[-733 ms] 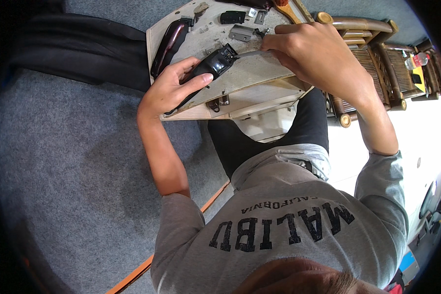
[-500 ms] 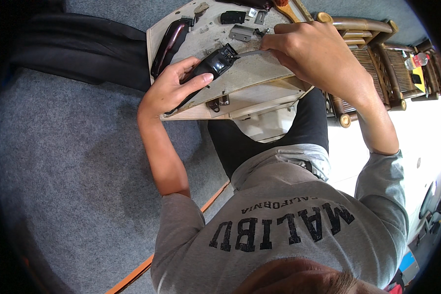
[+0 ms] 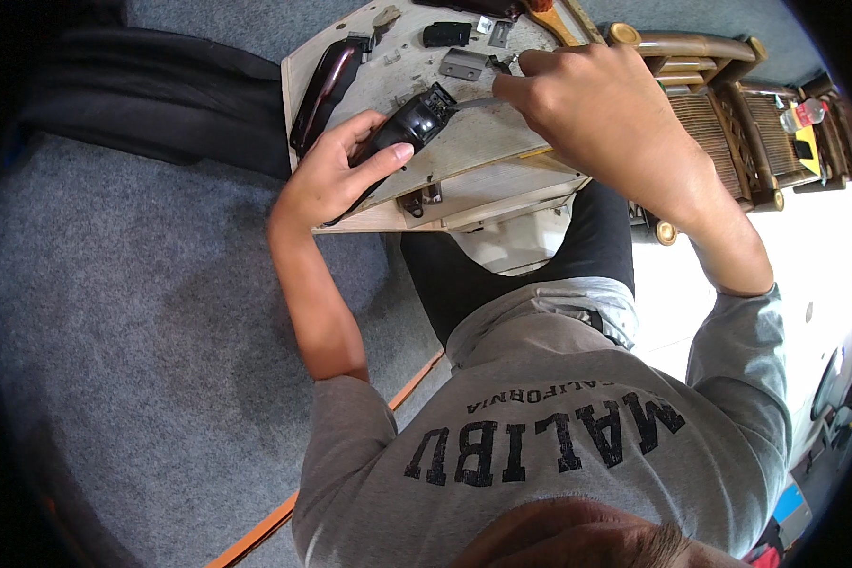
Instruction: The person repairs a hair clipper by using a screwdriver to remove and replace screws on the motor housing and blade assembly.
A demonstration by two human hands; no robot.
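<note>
My left hand (image 3: pixel 336 170) is wrapped round a black hair clipper (image 3: pixel 414 123) and keeps it slanted over the near left part of the tabletop, thumb along its side. The clipper's head points up and right, its inner parts exposed. A thin, curved grey metal tool (image 3: pixel 479 103) reaches from my right hand (image 3: pixel 582 104) to that head. My right fingers are pinched on the tool, and they hide its other end. Just beyond them lie a grey metal clipper blade (image 3: pixel 464 64) and a small black piece (image 3: pixel 501 64).
On the wooden table (image 3: pixel 502 140) rest a dark red clipper (image 3: pixel 328 90), a black part (image 3: pixel 447 35), a small metal plate (image 3: pixel 501 35) and a wooden-handled brush (image 3: pixel 552 21). An open drawer (image 3: pixel 516 201) faces me. Bamboo furniture (image 3: pixel 696 114) stands right, black cloth (image 3: pixel 161 95) left.
My right hand has shifted slightly left, and the tool's tip stays at the clipper's head. My left hand and the clipper have hardly moved.
</note>
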